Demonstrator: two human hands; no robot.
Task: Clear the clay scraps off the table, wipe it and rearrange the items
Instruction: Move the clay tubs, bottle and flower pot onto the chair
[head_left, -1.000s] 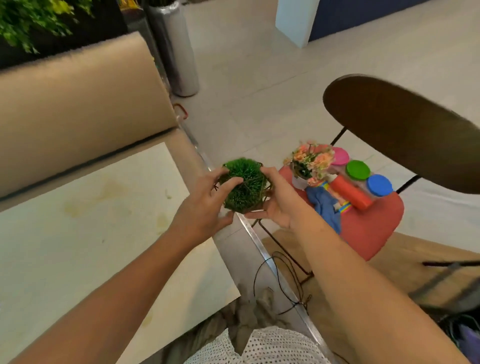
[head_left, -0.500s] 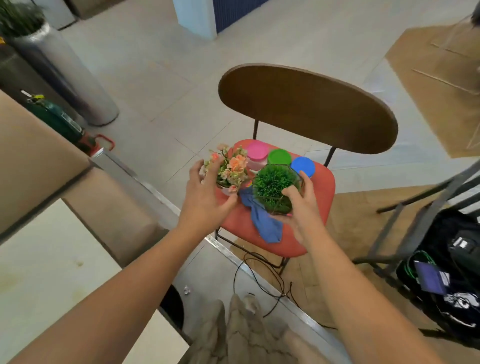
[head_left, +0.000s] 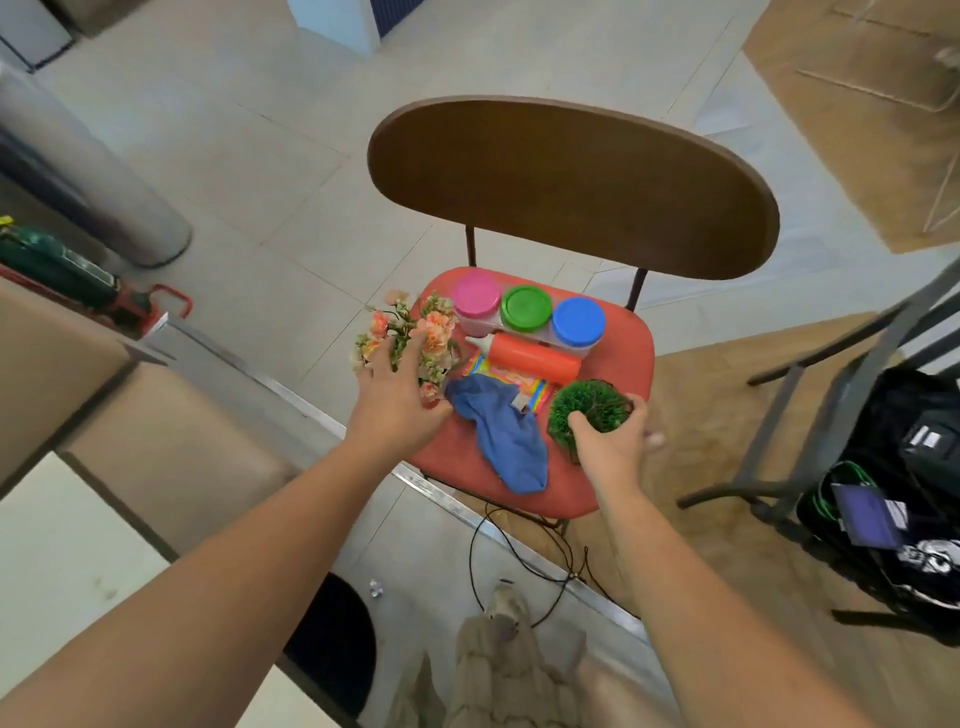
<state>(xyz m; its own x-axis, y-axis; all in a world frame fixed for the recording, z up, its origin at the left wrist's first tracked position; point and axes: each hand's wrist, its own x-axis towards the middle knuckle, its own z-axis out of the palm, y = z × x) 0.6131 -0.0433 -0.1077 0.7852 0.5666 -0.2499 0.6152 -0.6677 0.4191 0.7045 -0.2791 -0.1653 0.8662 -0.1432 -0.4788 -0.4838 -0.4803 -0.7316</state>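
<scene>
A red chair seat (head_left: 626, 358) holds the items. My right hand (head_left: 609, 442) grips a round green grass plant (head_left: 586, 401), which rests at the seat's right front. My left hand (head_left: 394, 400) is closed from above around a pot of peach flowers (head_left: 437, 332) at the seat's left edge; the pot itself is hidden under the hand. Between the hands lies a crumpled blue cloth (head_left: 511, 441). Behind it are an orange bottle (head_left: 535, 356) on a striped packet (head_left: 536, 388), and pink (head_left: 475, 296), green (head_left: 525, 307) and blue (head_left: 578, 321) lidded tubs.
The pale table (head_left: 62, 545) is at the lower left, beside a beige cushion. The chair's brown backrest (head_left: 571, 182) rises behind the seat. A black bag (head_left: 914, 467) and a grey chair frame stand at the right. A black cable (head_left: 519, 561) trails on the floor.
My view turned from the table to the chair. My right hand carried the grass plant over and lowered it onto the seat's right front. My left hand let go of it and took the flower pot.
</scene>
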